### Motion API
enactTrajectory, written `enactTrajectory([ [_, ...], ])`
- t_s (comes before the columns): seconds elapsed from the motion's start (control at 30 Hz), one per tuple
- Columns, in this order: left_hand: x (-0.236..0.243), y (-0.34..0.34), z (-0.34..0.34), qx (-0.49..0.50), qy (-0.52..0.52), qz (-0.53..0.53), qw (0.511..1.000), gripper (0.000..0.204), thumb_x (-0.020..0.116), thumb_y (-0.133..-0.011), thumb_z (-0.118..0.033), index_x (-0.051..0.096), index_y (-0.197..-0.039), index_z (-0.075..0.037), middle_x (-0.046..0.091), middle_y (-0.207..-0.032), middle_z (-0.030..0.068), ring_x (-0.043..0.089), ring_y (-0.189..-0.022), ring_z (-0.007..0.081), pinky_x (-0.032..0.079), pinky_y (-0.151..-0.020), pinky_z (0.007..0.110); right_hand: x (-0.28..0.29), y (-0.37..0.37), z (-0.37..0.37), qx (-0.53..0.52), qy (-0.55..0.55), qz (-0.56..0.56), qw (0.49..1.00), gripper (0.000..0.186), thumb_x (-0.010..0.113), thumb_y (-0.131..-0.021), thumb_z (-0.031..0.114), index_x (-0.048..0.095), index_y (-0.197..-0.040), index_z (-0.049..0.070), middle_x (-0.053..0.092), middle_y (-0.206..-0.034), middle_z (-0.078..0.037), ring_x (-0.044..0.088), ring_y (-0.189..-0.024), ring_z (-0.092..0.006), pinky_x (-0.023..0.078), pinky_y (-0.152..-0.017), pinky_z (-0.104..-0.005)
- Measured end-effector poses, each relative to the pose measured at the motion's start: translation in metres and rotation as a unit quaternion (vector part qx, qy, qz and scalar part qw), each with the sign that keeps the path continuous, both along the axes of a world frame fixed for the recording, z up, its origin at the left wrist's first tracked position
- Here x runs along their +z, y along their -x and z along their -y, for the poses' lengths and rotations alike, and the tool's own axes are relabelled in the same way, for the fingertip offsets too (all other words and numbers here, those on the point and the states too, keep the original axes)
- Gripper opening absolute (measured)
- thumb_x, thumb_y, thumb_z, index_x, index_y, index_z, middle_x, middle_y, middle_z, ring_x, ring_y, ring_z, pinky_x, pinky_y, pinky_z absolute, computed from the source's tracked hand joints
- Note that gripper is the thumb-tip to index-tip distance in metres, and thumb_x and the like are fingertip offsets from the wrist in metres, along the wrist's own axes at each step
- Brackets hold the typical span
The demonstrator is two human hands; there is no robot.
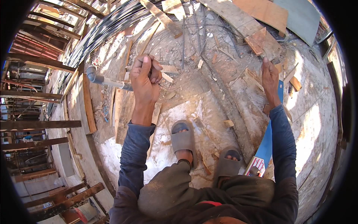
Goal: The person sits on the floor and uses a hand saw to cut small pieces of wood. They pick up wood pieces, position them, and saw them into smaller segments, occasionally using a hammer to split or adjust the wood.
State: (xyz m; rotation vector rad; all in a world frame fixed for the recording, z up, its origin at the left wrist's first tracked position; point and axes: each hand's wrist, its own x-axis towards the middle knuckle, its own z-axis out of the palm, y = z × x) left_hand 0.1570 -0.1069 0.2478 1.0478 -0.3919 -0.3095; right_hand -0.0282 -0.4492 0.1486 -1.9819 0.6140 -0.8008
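My left hand [146, 76] is raised at the left of centre, its thumb pressed against curled fingers. Thin wire [150, 45] shows as fine loops just above that grip and seems to come out of it. Farther right, my right hand [270, 80] is closed in a pinch with the thumb tip upward. A faint thin strand appears at its fingertips, too fine to name with certainty. Beside and partly behind my right forearm lies a blue-bladed handsaw [265, 143] with a red-and-white end near my knee.
A grey pipe with an elbow [106, 80] lies left of my left hand. Steel rods [100, 35] run along the upper left. Planks [125, 112], plywood sheets [263, 15] and rubble cover the ground. An edge with open timber framing [37, 125] drops off at left.
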Motion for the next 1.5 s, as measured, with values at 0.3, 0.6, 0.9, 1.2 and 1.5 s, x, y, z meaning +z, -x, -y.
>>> enactTrajectory([
  [0.3, -0.018, 0.047, 0.067, -0.028, 0.052, -0.122, 0.991, 0.035, 0.038, -0.110, -0.039, 0.047, -0.120, -0.006, 0.063, -0.120, 0.0239, 0.065, -0.106, 0.0319, 0.056, -0.091, 0.044, 0.102, -0.050, -0.142, 0.194, 0.113, 0.213, 0.951, 0.027, 0.052, -0.101, 0.010, 0.061, -0.122, -0.004, 0.063, -0.085, -0.020, 0.064, -0.070, -0.0279, 0.049, -0.062, -0.0369],
  [0.6, -0.016, 0.067, 0.058, -0.055, -0.020, -0.109, 0.992, 0.034, 0.043, -0.109, -0.035, 0.051, -0.118, -0.003, 0.062, -0.125, 0.0217, 0.062, -0.118, 0.0318, 0.053, -0.100, 0.047, 0.079, -0.042, -0.160, 0.207, 0.371, 0.068, 0.903, 0.050, 0.070, -0.081, 0.019, 0.058, -0.126, 0.002, 0.051, -0.127, -0.019, 0.053, -0.120, -0.0335, 0.047, -0.090, -0.0419],
  [0.9, 0.035, 0.064, 0.006, -0.017, 0.148, -0.112, 0.982, 0.035, 0.038, -0.111, -0.040, 0.052, -0.095, -0.011, 0.063, -0.088, 0.0081, 0.032, -0.045, 0.0085, 0.038, -0.051, 0.025, 0.070, -0.034, -0.176, 0.496, 0.036, -0.057, 0.866, 0.036, 0.067, -0.096, 0.028, 0.057, -0.122, 0.006, 0.064, -0.100, -0.017, 0.065, -0.092, -0.0366, 0.049, -0.075, -0.0471],
  [1.2, 0.063, 0.056, -0.044, 0.127, 0.129, -0.060, 0.982, 0.032, 0.044, -0.109, -0.038, 0.053, -0.103, -0.009, 0.065, -0.104, 0.0156, 0.053, -0.060, 0.0114, 0.052, -0.058, 0.026, 0.111, 0.007, -0.195, 0.473, -0.058, 0.136, 0.869, 0.035, 0.059, -0.099, 0.016, 0.057, -0.131, 0.001, 0.066, -0.083, -0.020, 0.066, -0.071, -0.0381, 0.051, -0.064, -0.0443],
  [1.5, 0.042, 0.085, -0.025, -0.016, -0.174, 0.130, 0.976, 0.069, 0.059, -0.098, -0.049, 0.044, -0.141, 0.003, 0.059, -0.133, 0.0207, 0.061, -0.119, 0.0284, 0.052, -0.099, 0.043, 0.188, -0.127, -0.049, 0.235, 0.133, 0.160, 0.949, 0.031, 0.056, -0.101, 0.022, 0.066, -0.122, 0.002, 0.070, -0.104, -0.017, 0.064, -0.086, -0.0223, 0.051, -0.079, -0.0337],
])
